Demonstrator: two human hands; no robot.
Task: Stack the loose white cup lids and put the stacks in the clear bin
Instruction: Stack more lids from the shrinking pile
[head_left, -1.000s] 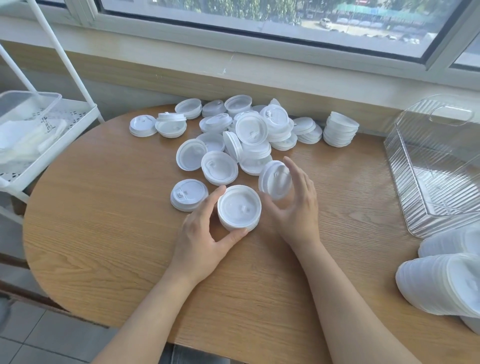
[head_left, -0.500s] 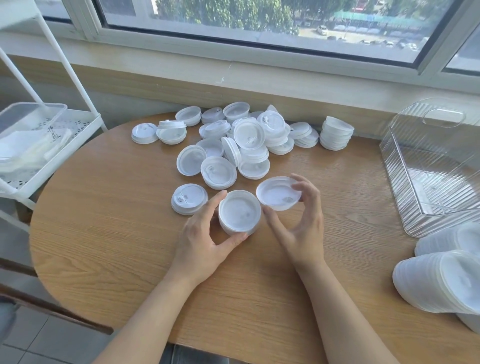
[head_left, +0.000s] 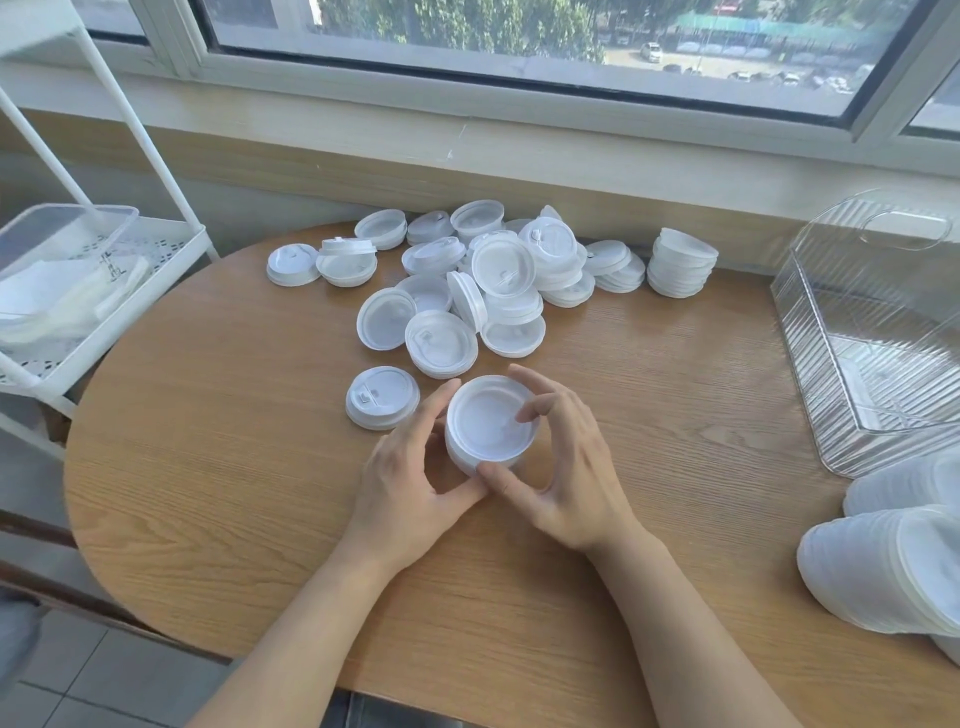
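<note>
A: Round wooden table (head_left: 218, 467) under a window (head_left: 519, 36) — white rack (head_left: 98, 260) off to the left.

B: Loose lids (head_left: 498, 270) heaped just beyond the hands, the clear bin (head_left: 872, 332) well right.

A: Left hand (head_left: 410, 483) and right hand (head_left: 566, 467) both curl round the small lid stack (head_left: 488, 421) — it sits between them on the table.

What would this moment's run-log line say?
phase: stacking | left hand: grips lid stack | right hand: grips same stack, top lid seated | loose lids: many remain | clear bin: no stacks visible
</note>
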